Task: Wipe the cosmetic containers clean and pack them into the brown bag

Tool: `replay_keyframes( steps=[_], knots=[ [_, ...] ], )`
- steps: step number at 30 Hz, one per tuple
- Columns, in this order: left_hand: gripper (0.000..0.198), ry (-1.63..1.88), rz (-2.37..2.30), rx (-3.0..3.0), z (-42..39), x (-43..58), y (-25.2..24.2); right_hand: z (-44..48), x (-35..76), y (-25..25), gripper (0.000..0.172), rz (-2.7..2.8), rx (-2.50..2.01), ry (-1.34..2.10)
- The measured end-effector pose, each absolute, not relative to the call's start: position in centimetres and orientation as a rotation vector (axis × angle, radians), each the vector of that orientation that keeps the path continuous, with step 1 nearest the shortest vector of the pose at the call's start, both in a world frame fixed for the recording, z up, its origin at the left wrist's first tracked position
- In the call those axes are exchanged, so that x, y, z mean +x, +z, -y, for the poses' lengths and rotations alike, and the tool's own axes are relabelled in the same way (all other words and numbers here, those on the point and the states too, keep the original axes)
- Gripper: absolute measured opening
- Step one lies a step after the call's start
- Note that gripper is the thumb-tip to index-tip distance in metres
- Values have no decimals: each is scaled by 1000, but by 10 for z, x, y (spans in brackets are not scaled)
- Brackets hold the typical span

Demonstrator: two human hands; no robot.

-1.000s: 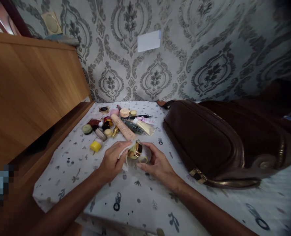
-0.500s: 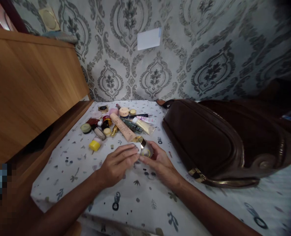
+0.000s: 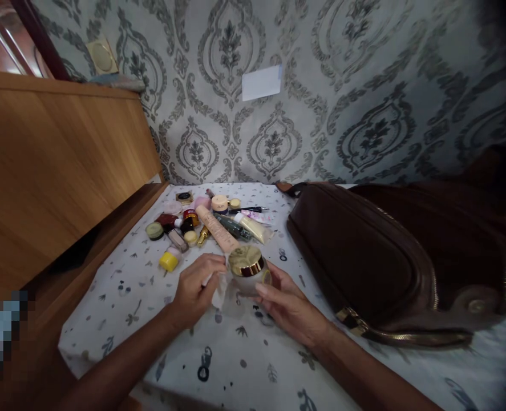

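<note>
The right hand point(image 3: 289, 305) has its grip around the right side of a gold-lidded jar point(image 3: 248, 271), which is tilted slightly; whether its base touches the cloth point(image 3: 150, 331) I cannot tell. The left hand point(image 3: 197, 285) has its grip pinched on a white wipe point(image 3: 219, 291), just left of the jar. Bare cloth runs from the hands to the near edge and the left edge. On the far side, room is tight: the peach tube point(image 3: 217, 229) ends right by the lid. Rightward, a strip of cloth separates the jar from the brown bag point(image 3: 351, 245).
</note>
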State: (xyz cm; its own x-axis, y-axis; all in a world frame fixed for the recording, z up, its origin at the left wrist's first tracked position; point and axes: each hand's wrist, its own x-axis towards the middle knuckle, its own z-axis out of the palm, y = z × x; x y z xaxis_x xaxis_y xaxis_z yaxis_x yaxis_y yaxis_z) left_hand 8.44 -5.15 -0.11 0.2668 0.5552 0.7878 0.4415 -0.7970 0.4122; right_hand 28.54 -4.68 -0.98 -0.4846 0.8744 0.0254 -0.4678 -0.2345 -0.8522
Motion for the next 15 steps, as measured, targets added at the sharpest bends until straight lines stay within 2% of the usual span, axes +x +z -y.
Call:
replay_keyframes(
  steps=[8, 15],
  knots=[
    [14, 1407, -1109, 1931, 48, 79, 0, 44, 285, -10, 61, 1293, -633, 1781],
    [20, 1349, -1066, 1950, 52, 81, 5, 44, 287, -19, 66, 1504, -787, 1600]
  ],
)
